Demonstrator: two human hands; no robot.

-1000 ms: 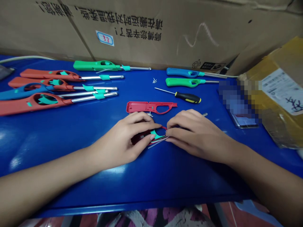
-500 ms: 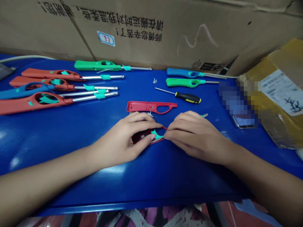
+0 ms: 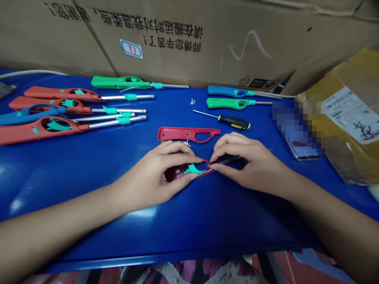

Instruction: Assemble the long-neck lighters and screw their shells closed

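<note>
An opened red lighter casing half, with small inner parts and a teal trigger, lies under my left hand. My left fingers and thumb grip it along both edges. My right hand pinches the casing's narrow front end between thumb and fingertips. Something dark and slim shows between the right thumb and forefinger; I cannot make out what it is. Just beyond both hands lies the matching red casing half, hollow side up. Small pale pieces sit beside it, partly behind my left hand.
A black-yellow screwdriver and tiny white screws or pins lie farther back. Several long-nosed lighters, such as an orange one, are at left; a blue and a green lighter are back right. A phone and cardboard boxes border the table.
My right fingers have shifted and spread from the thumb, showing more of the casing's front end. The metal tip seen beyond my right hand no longer shows. My left hand stays nearly still.
</note>
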